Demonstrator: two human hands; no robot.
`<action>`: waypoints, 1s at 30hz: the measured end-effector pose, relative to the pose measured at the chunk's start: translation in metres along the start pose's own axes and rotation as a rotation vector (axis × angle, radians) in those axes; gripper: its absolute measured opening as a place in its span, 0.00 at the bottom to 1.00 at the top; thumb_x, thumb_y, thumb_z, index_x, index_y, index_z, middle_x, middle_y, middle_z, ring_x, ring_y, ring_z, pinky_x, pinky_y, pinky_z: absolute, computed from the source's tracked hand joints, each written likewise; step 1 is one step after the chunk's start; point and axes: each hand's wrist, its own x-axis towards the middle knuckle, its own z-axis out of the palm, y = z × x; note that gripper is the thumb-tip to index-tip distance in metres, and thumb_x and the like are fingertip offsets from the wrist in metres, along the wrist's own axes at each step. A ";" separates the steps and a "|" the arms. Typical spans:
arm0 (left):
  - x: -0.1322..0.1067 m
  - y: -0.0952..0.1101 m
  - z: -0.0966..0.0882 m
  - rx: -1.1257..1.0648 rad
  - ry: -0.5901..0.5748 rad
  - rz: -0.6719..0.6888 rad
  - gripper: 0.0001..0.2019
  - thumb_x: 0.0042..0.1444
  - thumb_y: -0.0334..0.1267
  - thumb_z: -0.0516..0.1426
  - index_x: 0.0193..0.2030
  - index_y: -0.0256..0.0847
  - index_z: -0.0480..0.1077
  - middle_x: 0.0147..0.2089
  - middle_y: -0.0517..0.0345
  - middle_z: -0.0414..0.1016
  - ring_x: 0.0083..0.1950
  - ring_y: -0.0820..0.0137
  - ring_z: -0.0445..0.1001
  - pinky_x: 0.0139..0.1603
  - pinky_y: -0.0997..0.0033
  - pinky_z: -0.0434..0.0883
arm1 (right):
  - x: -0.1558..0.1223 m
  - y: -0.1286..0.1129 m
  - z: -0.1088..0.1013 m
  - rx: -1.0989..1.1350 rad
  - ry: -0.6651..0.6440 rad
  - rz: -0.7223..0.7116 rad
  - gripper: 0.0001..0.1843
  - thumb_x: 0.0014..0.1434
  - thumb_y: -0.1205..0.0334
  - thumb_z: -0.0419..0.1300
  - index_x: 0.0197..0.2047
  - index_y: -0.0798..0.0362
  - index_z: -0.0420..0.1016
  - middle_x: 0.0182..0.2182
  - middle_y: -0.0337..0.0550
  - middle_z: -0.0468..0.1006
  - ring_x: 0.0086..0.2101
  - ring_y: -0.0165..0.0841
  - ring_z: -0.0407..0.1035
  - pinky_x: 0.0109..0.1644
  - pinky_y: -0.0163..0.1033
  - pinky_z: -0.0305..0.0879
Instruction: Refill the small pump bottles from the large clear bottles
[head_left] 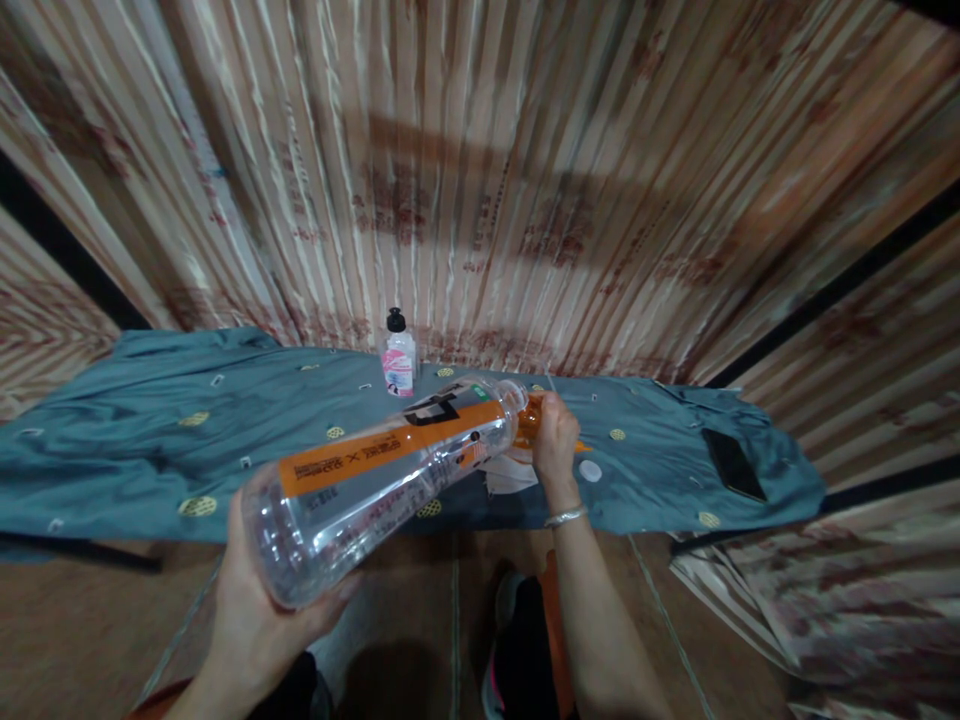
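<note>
My left hand (262, 610) is wrapped round the base of a large clear plastic bottle (375, 480) with an orange label. The bottle is tilted, its uncapped mouth lower than its base and pointing right. At that mouth is an orange see-through container (528, 420), which my right hand (556, 435) grips with closed fingers. Its exact kind is hard to make out behind the fingers. Whether liquid is flowing cannot be seen clearly. Below the two lies a white paper-like piece (510, 476), and a round white cap-like disc (591, 471) rests beside my right wrist.
A teal patterned cloth (285, 400) covers the bench. Near its back edge stands a small clear bottle (398, 355) with a black top and pink label. A dark phone (733, 464) lies at the right end. Striped curtains (465, 180) hang behind, with black frame bars (847, 285) at the sides.
</note>
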 end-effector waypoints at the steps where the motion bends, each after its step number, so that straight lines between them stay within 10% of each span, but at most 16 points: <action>1: 0.000 -0.001 -0.001 0.010 0.000 0.001 0.48 0.28 0.60 0.66 0.56 0.33 0.66 0.48 0.39 0.76 0.49 0.43 0.79 0.47 0.39 0.77 | 0.000 0.000 0.000 0.002 0.002 0.000 0.29 0.69 0.49 0.37 0.37 0.52 0.76 0.32 0.47 0.81 0.34 0.36 0.74 0.39 0.39 0.63; 30: -0.001 0.001 -0.003 -0.060 -0.065 -0.145 0.49 0.28 0.51 0.68 0.60 0.35 0.61 0.55 0.38 0.71 0.58 0.41 0.73 0.58 0.38 0.70 | -0.001 -0.003 0.000 -0.027 -0.014 0.021 0.30 0.69 0.49 0.35 0.38 0.53 0.75 0.33 0.49 0.81 0.35 0.37 0.73 0.40 0.40 0.62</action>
